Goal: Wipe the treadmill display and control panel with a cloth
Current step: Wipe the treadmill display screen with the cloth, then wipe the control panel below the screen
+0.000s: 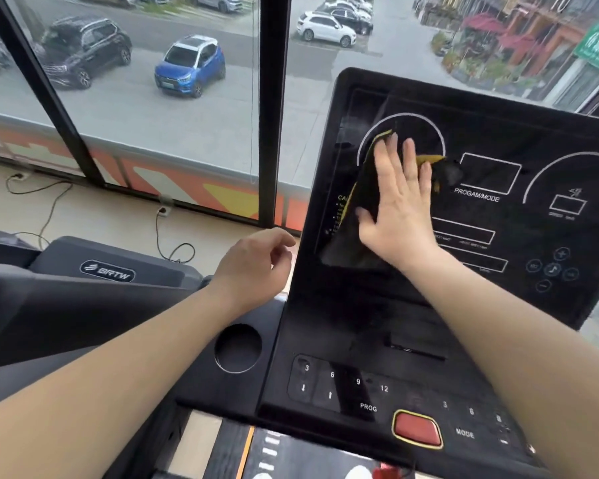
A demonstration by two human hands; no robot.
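Note:
The treadmill's black display [491, 174] stands upright at the right, printed with white circles and boxes. Below it lies the control panel [370, 395] with numbered keys and a red stop button [417, 428]. My right hand [398, 198] lies flat, fingers spread, pressing a black cloth with yellow edging [357, 209] against the display's left side, over the left circle. The cloth hangs down past my palm. My left hand [256, 267] hovers just left of the display's edge, fingers loosely curled, holding nothing.
A round cup holder [237, 347] sits left of the control panel. Another treadmill's black hood [108, 271] is at the left. Cables [49, 209] and wall sockets lie on the floor under a large window with dark frames.

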